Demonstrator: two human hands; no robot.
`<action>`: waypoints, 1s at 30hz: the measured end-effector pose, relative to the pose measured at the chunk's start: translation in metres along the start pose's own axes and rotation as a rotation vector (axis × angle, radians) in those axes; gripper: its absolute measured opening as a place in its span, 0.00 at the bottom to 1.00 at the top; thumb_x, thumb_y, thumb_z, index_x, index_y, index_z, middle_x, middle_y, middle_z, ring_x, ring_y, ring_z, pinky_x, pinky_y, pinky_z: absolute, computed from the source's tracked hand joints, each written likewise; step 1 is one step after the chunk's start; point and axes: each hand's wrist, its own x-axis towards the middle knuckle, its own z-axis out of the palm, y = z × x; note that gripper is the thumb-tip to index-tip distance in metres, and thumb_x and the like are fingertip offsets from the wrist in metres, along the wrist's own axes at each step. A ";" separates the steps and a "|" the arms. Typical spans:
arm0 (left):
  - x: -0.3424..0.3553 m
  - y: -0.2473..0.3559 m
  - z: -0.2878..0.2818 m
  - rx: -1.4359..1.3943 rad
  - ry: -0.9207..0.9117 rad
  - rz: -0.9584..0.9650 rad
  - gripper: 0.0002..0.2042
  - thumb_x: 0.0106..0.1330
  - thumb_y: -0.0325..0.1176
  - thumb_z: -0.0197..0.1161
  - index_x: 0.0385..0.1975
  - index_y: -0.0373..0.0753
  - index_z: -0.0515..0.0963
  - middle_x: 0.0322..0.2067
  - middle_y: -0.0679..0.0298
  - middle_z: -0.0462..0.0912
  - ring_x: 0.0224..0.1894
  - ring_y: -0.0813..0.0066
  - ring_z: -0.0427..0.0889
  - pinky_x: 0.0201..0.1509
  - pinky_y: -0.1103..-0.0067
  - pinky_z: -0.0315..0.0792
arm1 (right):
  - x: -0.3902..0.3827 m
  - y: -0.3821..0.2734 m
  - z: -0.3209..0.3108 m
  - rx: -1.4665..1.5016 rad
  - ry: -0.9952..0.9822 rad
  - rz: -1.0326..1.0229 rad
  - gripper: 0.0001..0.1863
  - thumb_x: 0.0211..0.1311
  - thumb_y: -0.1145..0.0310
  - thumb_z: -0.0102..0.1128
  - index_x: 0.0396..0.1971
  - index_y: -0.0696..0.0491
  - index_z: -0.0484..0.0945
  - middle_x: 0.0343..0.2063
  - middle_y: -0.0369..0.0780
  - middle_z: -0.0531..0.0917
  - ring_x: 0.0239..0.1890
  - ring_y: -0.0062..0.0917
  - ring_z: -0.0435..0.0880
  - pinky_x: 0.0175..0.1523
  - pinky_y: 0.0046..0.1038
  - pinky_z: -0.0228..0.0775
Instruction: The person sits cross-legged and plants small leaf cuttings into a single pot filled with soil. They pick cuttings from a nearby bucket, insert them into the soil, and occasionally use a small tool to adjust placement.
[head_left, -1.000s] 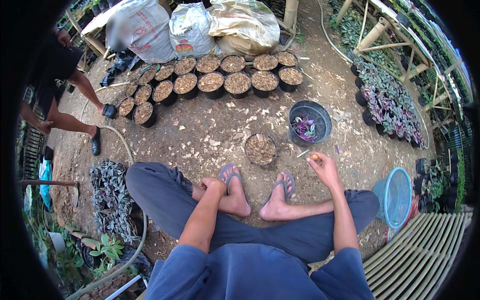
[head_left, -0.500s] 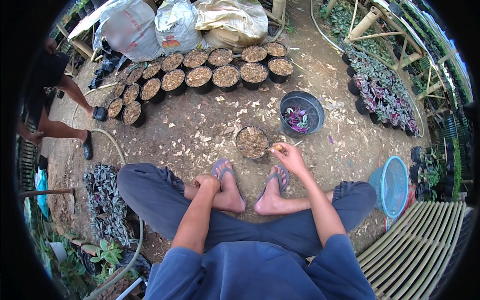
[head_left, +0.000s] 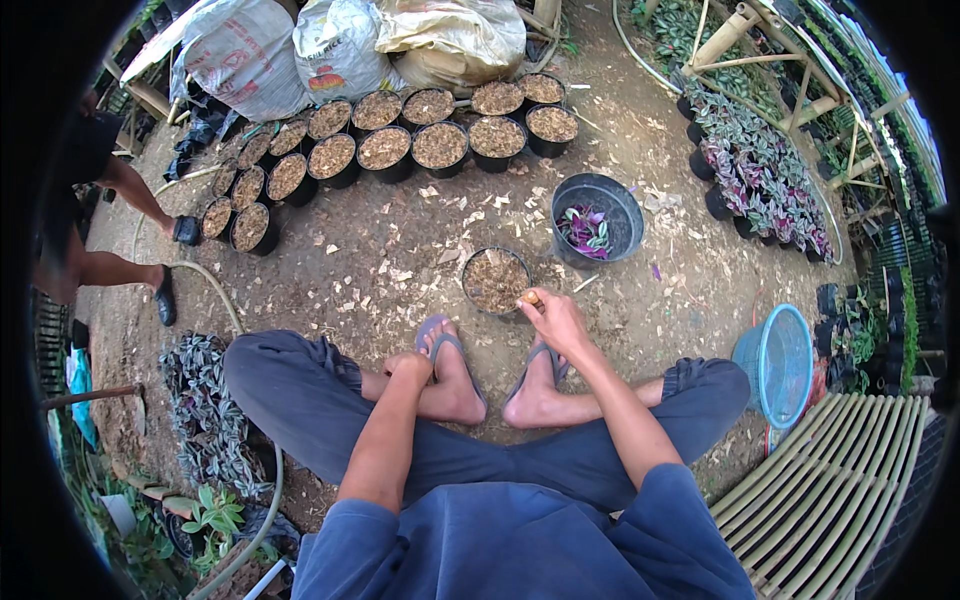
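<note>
My right hand grips a small tan-brown object at the near right rim of a single black pot filled with chopped brown material. My left hand rests curled by my left ankle; whether it holds anything is hidden. Just beyond and right of the single pot stands a larger black tub holding purple-and-green cuttings. A short pale stick lies on the ground between tub and hand.
Filled pots, pale sacks, potted striped plants at right and more plants at left. A blue basket, bamboo slatted rack and hose surround me. Another person's legs are at upper left.
My right hand has moved left from open ground to the single pot's rim, carrying the small object. My left hand stays by the ankle. The view has shifted slightly.
</note>
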 end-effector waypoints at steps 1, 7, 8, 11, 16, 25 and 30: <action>0.004 -0.003 0.003 0.010 0.016 0.021 0.26 0.72 0.50 0.66 0.68 0.49 0.81 0.69 0.66 0.80 0.66 0.61 0.83 0.63 0.52 0.79 | 0.001 -0.001 0.000 -0.037 0.001 0.010 0.19 0.72 0.54 0.67 0.47 0.56 0.86 0.32 0.53 0.89 0.36 0.49 0.90 0.43 0.47 0.80; 0.006 0.011 -0.006 0.053 -0.116 -0.051 0.21 0.79 0.46 0.56 0.67 0.48 0.81 0.68 0.66 0.81 0.69 0.59 0.80 0.66 0.45 0.72 | -0.001 -0.006 -0.003 -0.050 0.023 -0.057 0.18 0.73 0.54 0.66 0.46 0.55 0.85 0.33 0.54 0.88 0.38 0.53 0.89 0.44 0.50 0.79; 0.005 0.013 -0.010 0.101 -0.123 -0.063 0.21 0.79 0.46 0.57 0.67 0.48 0.81 0.68 0.66 0.81 0.69 0.59 0.79 0.66 0.45 0.73 | -0.001 -0.007 -0.002 -0.050 0.001 -0.028 0.18 0.72 0.54 0.66 0.46 0.55 0.85 0.33 0.55 0.88 0.38 0.53 0.89 0.44 0.50 0.79; 0.001 0.003 -0.003 0.013 -0.008 -0.039 0.25 0.73 0.48 0.63 0.67 0.46 0.81 0.66 0.63 0.83 0.66 0.58 0.83 0.65 0.49 0.78 | -0.002 -0.009 0.001 -0.074 -0.016 -0.005 0.17 0.72 0.55 0.66 0.47 0.54 0.86 0.32 0.53 0.89 0.37 0.51 0.89 0.44 0.48 0.79; 0.004 -0.005 -0.004 0.040 0.036 0.062 0.24 0.73 0.47 0.62 0.64 0.44 0.82 0.63 0.57 0.85 0.63 0.55 0.86 0.64 0.54 0.80 | -0.006 -0.008 0.002 -0.072 -0.064 0.015 0.15 0.72 0.57 0.66 0.46 0.54 0.86 0.37 0.54 0.89 0.43 0.51 0.89 0.49 0.48 0.80; -0.017 0.055 -0.036 -0.517 0.821 0.747 0.21 0.61 0.33 0.76 0.52 0.38 0.79 0.52 0.51 0.85 0.56 0.47 0.85 0.59 0.58 0.80 | -0.002 -0.003 0.020 -0.066 -0.020 -0.032 0.14 0.72 0.61 0.64 0.46 0.57 0.85 0.39 0.55 0.89 0.46 0.53 0.87 0.54 0.49 0.79; 0.005 0.075 -0.035 -0.475 0.925 0.796 0.16 0.58 0.23 0.71 0.46 0.38 0.80 0.48 0.53 0.83 0.52 0.46 0.85 0.55 0.58 0.80 | -0.002 -0.001 0.035 -0.058 -0.003 -0.058 0.14 0.72 0.63 0.64 0.45 0.59 0.84 0.37 0.56 0.88 0.45 0.55 0.86 0.53 0.51 0.78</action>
